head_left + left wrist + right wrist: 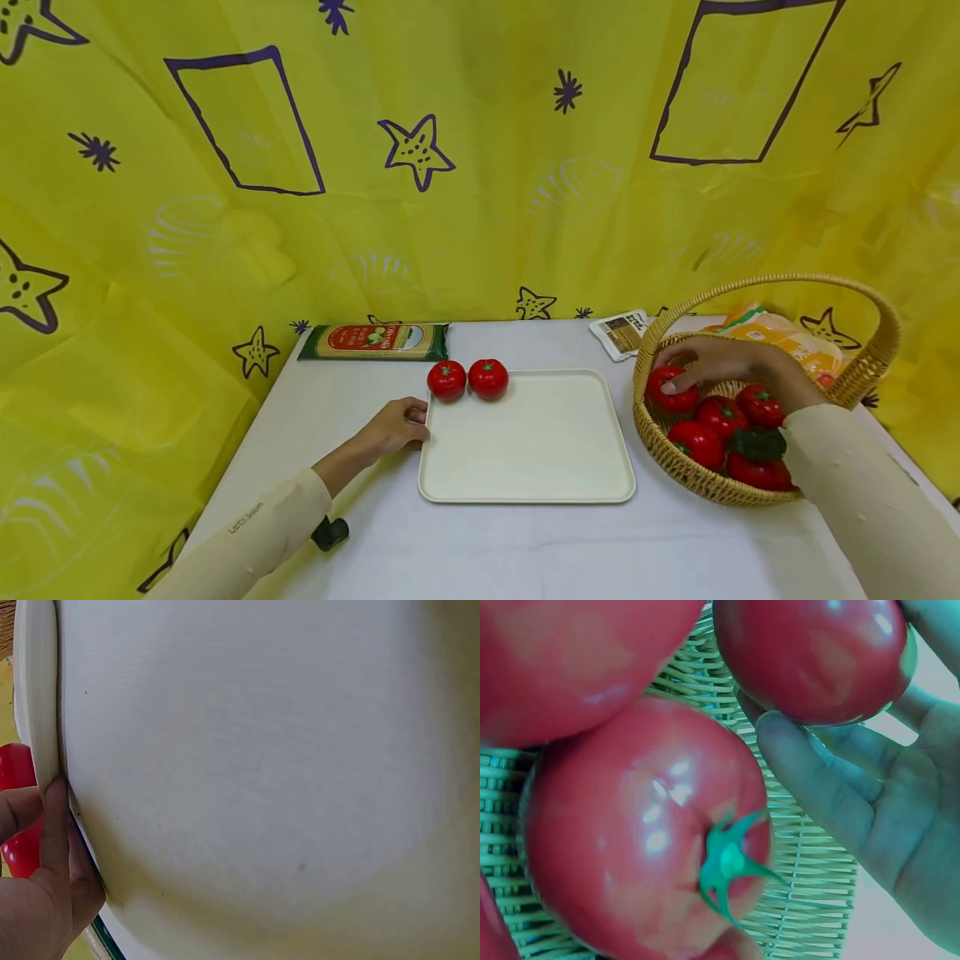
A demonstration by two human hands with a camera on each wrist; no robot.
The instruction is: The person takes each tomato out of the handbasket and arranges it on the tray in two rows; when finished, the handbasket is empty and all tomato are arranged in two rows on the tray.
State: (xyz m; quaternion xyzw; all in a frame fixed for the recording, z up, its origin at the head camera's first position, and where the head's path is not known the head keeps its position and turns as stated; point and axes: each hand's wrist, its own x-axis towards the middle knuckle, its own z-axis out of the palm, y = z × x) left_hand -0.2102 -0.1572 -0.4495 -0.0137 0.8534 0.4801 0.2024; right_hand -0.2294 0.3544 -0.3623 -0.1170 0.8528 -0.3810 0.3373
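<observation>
A cream rectangular tray [525, 442] lies on the white table. My left hand [396, 425] holds its left rim between thumb and fingers; the left wrist view shows the fingers [55, 832] against the tray's edge [43, 690]. Two red tomatoes [447, 381] [488, 379] sit side by side in the tray's far left corner. On the right, my right hand [708, 362] reaches under the handle of a wicker basket [690, 471] and grips a tomato [672, 389]. In the right wrist view, that tomato [814, 656] rests between the thumb and fingers, close to another tomato [645, 825] with a green stem.
Several more tomatoes [697, 443] fill the basket. A green-and-gold olive-printed pack [375, 342] lies at the back left. At the back right are a small white-and-brown packet [622, 333] and an orange bag [780, 333] behind the basket. A yellow patterned curtain [480, 225] hangs behind the table.
</observation>
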